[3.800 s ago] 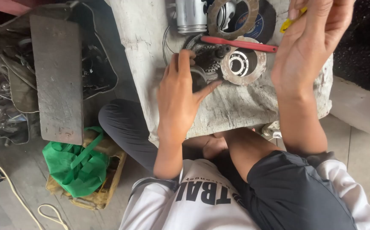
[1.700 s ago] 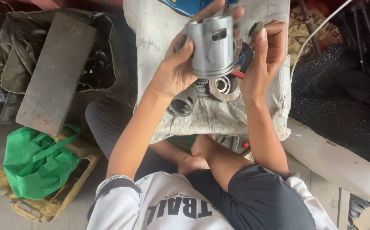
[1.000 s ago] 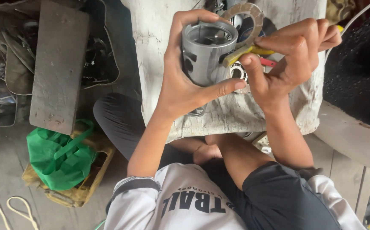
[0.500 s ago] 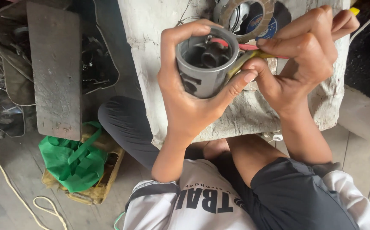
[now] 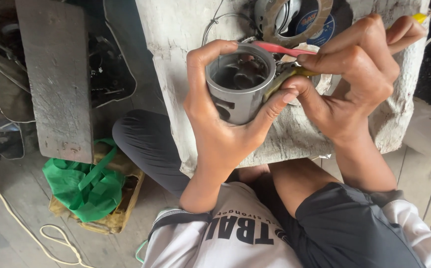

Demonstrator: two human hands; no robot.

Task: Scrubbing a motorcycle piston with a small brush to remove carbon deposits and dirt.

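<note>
My left hand [image 5: 220, 141] is wrapped around a grey metal cylinder sleeve [image 5: 239, 97], its open end facing up so the hollow inside shows. My right hand [image 5: 357, 82] pinches a thin yellow-handled tool [image 5: 281, 80] laid against the sleeve's right rim. Both hands hover above a dirty white cloth-covered work surface [image 5: 176, 44]. A red-handled tool [image 5: 281, 48] lies on the cloth just behind the sleeve. My knees and dark shorts are below the hands.
A brown ring-shaped disc with a blue-labelled round part [image 5: 295, 20] sits at the far edge of the cloth. On the left are a grey metal slab [image 5: 54, 74], dark oily parts, a green bag [image 5: 84, 186] on a yellow crate, and a pale rope [image 5: 32, 233].
The sleeve has been lifted off the cloth and tipped so its open end faces me. My right hand has brought the yellow tool against its rim, and both hands came closer.
</note>
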